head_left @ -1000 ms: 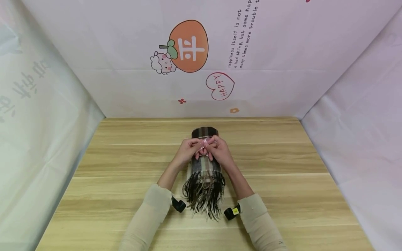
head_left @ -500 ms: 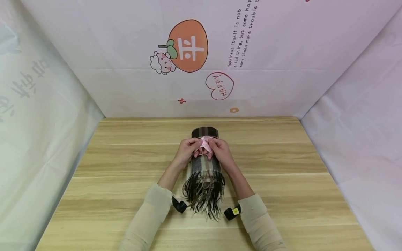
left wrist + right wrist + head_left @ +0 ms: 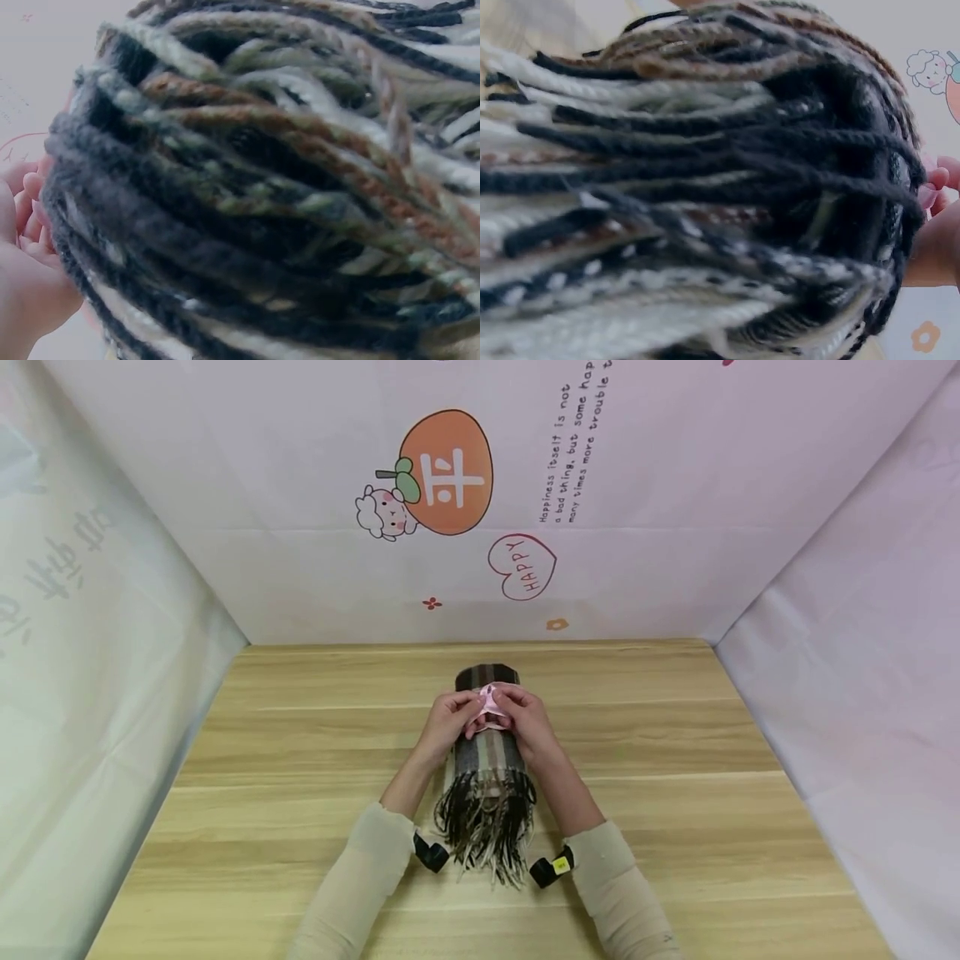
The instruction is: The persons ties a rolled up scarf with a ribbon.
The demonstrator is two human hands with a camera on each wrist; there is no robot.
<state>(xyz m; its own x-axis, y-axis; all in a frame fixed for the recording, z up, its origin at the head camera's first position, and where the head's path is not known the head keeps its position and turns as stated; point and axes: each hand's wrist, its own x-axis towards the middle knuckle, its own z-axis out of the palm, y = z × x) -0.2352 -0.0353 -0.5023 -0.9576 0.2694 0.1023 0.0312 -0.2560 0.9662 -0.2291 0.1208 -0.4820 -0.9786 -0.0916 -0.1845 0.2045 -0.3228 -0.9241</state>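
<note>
A rolled plaid scarf (image 3: 487,753) in black, grey, brown and cream lies lengthwise on the table, its fringe (image 3: 489,827) spread toward the person. Across its upper part runs a pink ribbon (image 3: 491,695). My left hand (image 3: 452,720) pinches the ribbon from the left between thumb and fingers; my right hand (image 3: 529,720) pinches it from the right, close by. Both hands rest over the scarf. In the left wrist view the fringe (image 3: 247,180) hides most of the left hand (image 3: 34,277). Likewise, the fringe (image 3: 705,172) covers much of the right wrist view, with the right hand (image 3: 937,240) at its edge.
The wood-grain table (image 3: 300,760) spreads out on both sides of the scarf. A white printed backdrop (image 3: 315,585) rises at its far edge, and white sheets hang left and right. Small black wrist cameras (image 3: 552,868) sit on the wrists beside the fringe.
The fingers have shifted the pink ribbon: a crossed, spread shape half a second ago is now gathered into a small loop between the thumbs. The scarf stays in place.
</note>
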